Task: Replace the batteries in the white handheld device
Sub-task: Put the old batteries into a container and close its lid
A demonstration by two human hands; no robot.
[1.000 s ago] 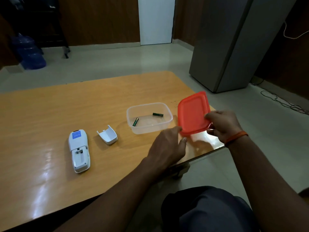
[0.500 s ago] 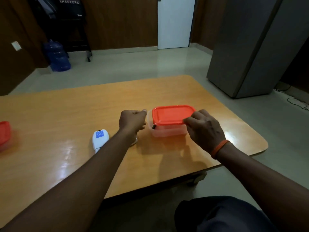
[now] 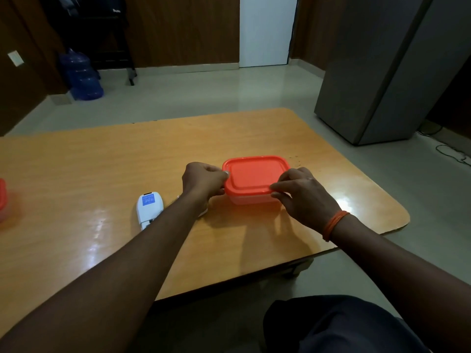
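Red lid (image 3: pixel 254 174) now closed on the tub (image 3: pixel 254 200)
A second ago it was off; now the left hand (image 3: pixel 204 180) pinches its left rim and the right hand (image 3: pixel 303 197) its near corner, centre frame. The white device (image 3: pixel 149 208) lies on the table (image 3: pixel 76 174) lower left, likely awaiting fresh batteries.

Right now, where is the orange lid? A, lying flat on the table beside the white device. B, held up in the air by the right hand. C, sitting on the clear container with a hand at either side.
C: the orange lid lies flat on the clear container, with the left hand at its left edge and the right hand at its near right corner.
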